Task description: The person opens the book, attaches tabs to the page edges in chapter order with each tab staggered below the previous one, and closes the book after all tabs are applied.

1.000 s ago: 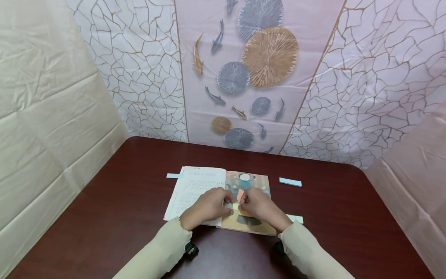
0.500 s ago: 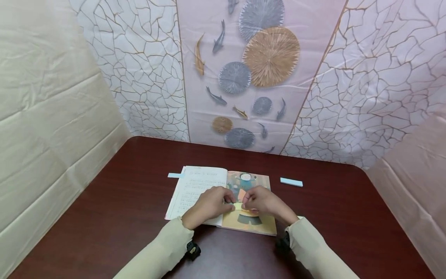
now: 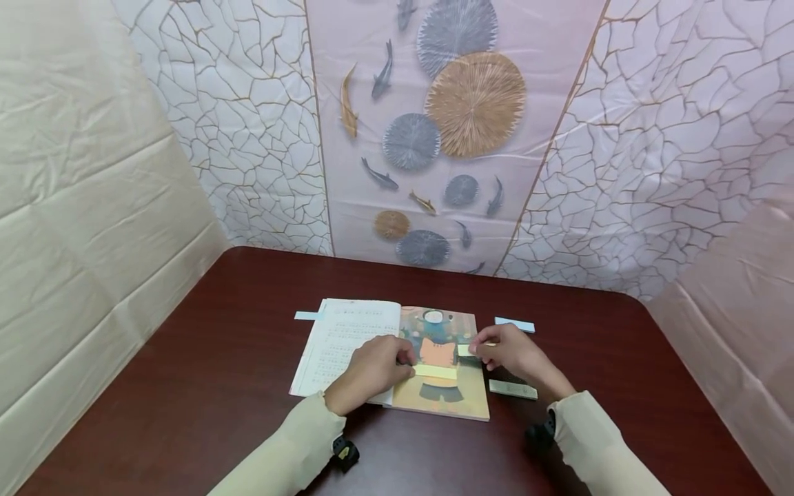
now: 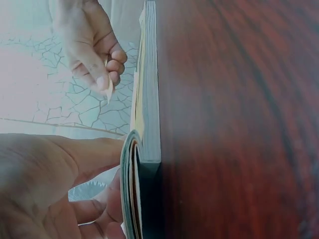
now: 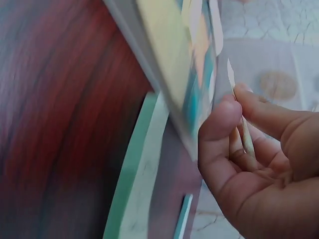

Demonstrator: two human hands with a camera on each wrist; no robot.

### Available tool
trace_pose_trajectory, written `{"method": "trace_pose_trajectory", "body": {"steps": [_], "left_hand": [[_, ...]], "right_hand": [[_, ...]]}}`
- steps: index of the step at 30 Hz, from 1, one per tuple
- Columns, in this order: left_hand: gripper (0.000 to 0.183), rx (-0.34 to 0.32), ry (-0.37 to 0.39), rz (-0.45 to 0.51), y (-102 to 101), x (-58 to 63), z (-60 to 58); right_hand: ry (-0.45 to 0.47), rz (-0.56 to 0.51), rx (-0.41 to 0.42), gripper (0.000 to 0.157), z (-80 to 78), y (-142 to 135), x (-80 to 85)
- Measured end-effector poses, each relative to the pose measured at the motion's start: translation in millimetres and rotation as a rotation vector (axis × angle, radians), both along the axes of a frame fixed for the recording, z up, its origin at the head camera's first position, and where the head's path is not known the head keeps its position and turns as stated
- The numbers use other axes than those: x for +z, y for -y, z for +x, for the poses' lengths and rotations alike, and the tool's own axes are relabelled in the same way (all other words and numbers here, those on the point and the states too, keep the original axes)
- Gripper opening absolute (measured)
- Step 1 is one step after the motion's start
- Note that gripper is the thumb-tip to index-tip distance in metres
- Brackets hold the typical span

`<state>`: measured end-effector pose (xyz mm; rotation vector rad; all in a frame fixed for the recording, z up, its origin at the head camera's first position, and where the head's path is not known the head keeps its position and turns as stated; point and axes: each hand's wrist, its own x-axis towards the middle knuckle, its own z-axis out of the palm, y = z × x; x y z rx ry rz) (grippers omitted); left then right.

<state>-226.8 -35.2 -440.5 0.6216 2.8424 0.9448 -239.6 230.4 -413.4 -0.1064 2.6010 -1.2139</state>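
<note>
An open book (image 3: 347, 331) lies on the table, text on its left page and a cartoon picture on its right page. My left hand (image 3: 375, 365) rests at the book's middle, fingertips at the left end of a pale yellow sticky strip (image 3: 436, 373) lying across the picture. In the left wrist view, the left thumb (image 4: 99, 154) touches the curved pages near the spine. My right hand (image 3: 515, 353) pinches a small yellow sticky-note pad (image 3: 466, 350) between thumb and fingers, held up over the book's right edge. The right wrist view shows this pad (image 5: 246, 134) edge-on.
A pale green sticky-note pad (image 3: 513, 390) lies right of the book. Farther back is a blue pad (image 3: 521, 325), partly overlapped by the right hand. A light blue tab (image 3: 307, 315) sticks out from the left page. Patterned cloth (image 3: 267, 138) hangs behind the dark red table (image 3: 186, 386).
My right hand has moved right and up from the picture with the yellow pad, uncovering the yellow strip and the green pad. The left hand has stayed at the strip's left end.
</note>
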Motion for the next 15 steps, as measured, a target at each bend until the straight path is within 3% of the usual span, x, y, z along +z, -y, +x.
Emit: {"method": "trace_pose_trajectory", "body": {"steps": [8, 15], "left_hand": [[0.012, 0.004, 0.0, 0.004, 3, -1.4, -0.6], [0.012, -0.004, 0.007, 0.013, -1, -0.6, -1.9]], "right_hand": [[0.106, 0.057, -0.007, 0.017, -18.7, -21, -7.4], [0.145, 0.084, 0.036, 0.021, -17.6, -28, -2.9]]}}
